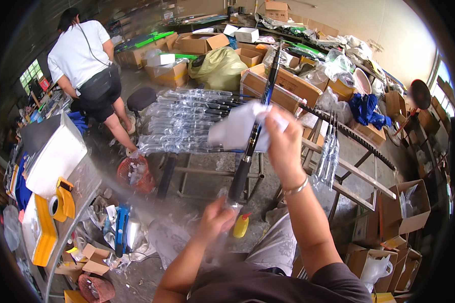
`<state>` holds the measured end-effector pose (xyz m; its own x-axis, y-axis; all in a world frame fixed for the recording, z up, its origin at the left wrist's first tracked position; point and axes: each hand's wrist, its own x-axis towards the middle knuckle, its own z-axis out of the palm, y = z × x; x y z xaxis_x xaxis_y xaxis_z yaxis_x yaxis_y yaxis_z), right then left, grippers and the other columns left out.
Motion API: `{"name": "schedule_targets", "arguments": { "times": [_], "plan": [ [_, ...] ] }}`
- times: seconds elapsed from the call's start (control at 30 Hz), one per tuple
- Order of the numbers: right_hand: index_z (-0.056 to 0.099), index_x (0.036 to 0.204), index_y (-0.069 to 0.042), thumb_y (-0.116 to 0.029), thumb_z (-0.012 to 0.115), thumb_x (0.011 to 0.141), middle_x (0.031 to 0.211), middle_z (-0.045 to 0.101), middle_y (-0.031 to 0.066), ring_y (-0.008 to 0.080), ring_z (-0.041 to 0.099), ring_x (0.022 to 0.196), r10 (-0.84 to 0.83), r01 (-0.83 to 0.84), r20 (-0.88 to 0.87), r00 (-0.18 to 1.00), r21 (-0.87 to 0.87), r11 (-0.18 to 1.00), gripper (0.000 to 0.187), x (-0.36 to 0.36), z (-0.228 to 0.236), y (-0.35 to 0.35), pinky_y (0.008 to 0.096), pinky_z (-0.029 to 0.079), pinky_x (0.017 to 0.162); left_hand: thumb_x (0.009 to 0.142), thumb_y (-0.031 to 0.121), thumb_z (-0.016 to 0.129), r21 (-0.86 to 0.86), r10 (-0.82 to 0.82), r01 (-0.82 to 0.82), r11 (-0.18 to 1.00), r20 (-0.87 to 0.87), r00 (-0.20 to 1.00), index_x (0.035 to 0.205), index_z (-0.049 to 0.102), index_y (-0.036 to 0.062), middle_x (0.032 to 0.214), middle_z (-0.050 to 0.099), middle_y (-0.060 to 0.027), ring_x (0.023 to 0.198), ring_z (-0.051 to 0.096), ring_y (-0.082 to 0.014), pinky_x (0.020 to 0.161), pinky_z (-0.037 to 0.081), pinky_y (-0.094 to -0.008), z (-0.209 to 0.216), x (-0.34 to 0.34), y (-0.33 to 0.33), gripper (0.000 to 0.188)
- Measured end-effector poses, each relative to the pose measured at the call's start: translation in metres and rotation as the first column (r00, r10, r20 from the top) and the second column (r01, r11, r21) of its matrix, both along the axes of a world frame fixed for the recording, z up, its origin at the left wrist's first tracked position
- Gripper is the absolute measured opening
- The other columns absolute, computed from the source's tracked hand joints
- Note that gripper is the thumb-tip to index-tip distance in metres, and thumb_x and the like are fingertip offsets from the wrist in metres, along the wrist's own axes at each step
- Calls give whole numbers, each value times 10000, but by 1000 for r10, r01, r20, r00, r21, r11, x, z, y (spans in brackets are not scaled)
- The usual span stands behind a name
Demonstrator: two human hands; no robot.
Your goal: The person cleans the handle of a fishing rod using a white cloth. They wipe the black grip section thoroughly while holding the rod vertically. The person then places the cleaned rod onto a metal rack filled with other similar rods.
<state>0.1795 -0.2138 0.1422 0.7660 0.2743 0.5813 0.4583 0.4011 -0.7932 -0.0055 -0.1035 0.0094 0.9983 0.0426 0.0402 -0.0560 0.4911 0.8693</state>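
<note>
A dark fishing rod (pixel 242 169) with a black foam grip stands slanted in front of me, its tip end pointing up and away. My left hand (pixel 218 217) is closed round its butt end, where some clear plastic shows. Higher up, my right hand (pixel 284 146) pinches a white cloth or paper (pixel 233 126) against the shaft; it is blurred, and the fingers behind it are partly hidden. Past the rod, several plastic-sleeved rods (pixel 179 121) lie side by side on a metal rack. A few more sleeved rods (pixel 328 154) rest on the rack at the right.
A yellow bottle (pixel 241 225) with a red tip is by my knees. At the left is a table (pixel 68 230) with yellow pieces and a tape roll. A red basket (pixel 136 174) stands on the floor. Another person (pixel 86 65) is at the far left. Cardboard boxes (pixel 288 83) fill the back.
</note>
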Motion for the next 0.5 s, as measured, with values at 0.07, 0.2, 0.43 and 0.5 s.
{"name": "schedule_targets", "arguments": {
  "times": [0.07, 0.2, 0.43, 0.5],
  "plan": [
    [641, 1016, 38, -155, 641, 890, 926, 651, 57, 111, 606, 820, 105, -82, -123, 987, 176, 981, 231, 21, 27, -1, 250, 495, 726, 883, 317, 646, -37, -56, 56, 998, -10, 998, 1059, 507, 13, 701, 489, -35, 493, 407, -63, 416, 306, -203, 0, -1, 1, 377],
    [614, 1042, 44, -204, 660, 885, 924, 651, 68, 111, 606, 820, 270, -209, -157, 950, 324, 923, 298, 32, 23, 2, 249, 501, 733, 883, 310, 645, -105, -78, 74, 992, -37, 996, 1062, 514, 15, 708, 496, -36, 492, 410, -68, 412, 303, -206, 3, 2, -3, 369],
    [688, 927, 1, -45, 613, 876, 983, 650, 70, 138, 570, 939, 21, -21, 6, 1000, -67, 998, 102, -20, -39, 7, 267, 444, 824, 883, 206, 642, 262, 224, -226, 938, 38, 974, 1089, 537, 3, 732, 556, -35, 529, 491, -115, 462, 381, -247, 12, 16, 0, 307],
    [696, 928, -15, 5, 642, 838, 979, 653, 87, 175, 580, 968, -178, 206, 175, 968, -153, 967, 107, -24, -43, 5, 277, 442, 854, 874, 144, 638, 678, 419, -500, 539, 300, 857, 1085, 542, -17, 753, 599, -59, 575, 552, -152, 519, 444, -280, 7, 21, -8, 282]
  ]
}}
